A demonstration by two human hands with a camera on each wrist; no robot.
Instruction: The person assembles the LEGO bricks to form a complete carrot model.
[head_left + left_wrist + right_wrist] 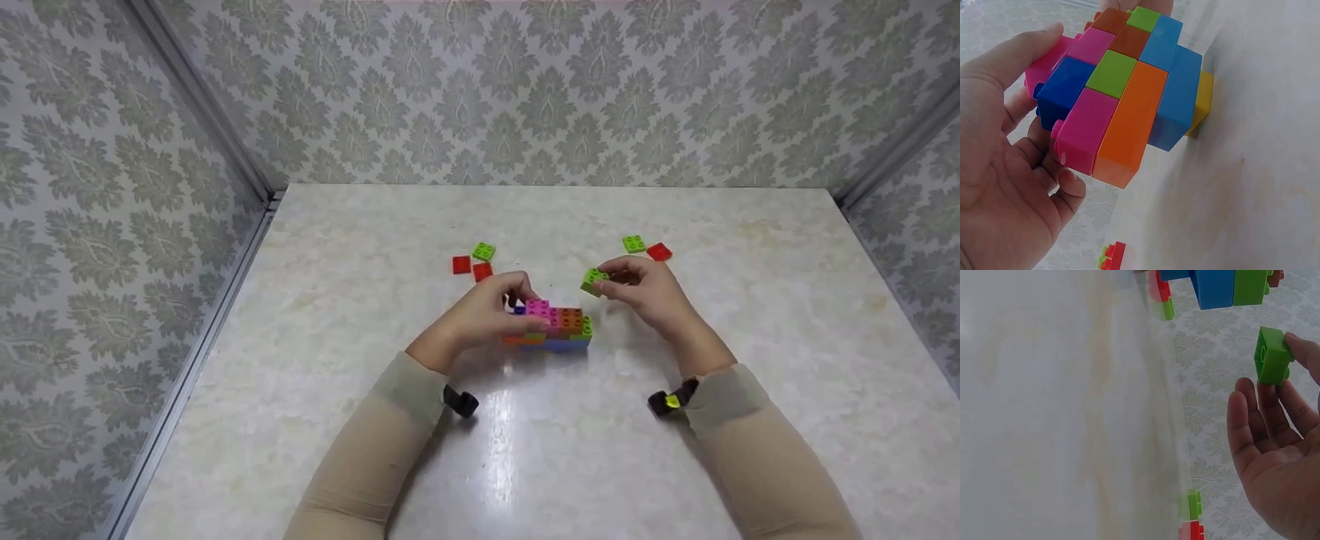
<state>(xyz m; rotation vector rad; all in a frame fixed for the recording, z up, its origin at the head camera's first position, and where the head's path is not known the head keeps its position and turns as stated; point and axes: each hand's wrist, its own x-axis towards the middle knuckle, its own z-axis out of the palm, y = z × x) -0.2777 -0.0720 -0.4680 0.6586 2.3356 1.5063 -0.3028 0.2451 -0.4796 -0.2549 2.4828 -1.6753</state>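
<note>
My left hand (pixel 484 313) grips a built stack of toy building bricks (pixel 568 324) from its left end. In the left wrist view the thumb lies on a pink brick (pixel 1049 61) at the top, with fingers behind. Dark blue, orange (pixel 1129 126), light blue, green and brown bricks make up its wall, and a yellow brick (pixel 1203 101) shows underneath. Just right of and beyond the stack, my right hand (pixel 651 291) pinches a single green brick (pixel 1273 357) between thumb and fingertips. That brick is apart from the stack, its hollow underside partly visible in the right wrist view.
Behind my left hand lie two red bricks (pixel 461 265) and a green brick (pixel 484 250). Past my right hand are another green brick (pixel 634 244) and a red one (pixel 659 251). Patterned walls bound the pale table (pixel 360 247) at the back and sides.
</note>
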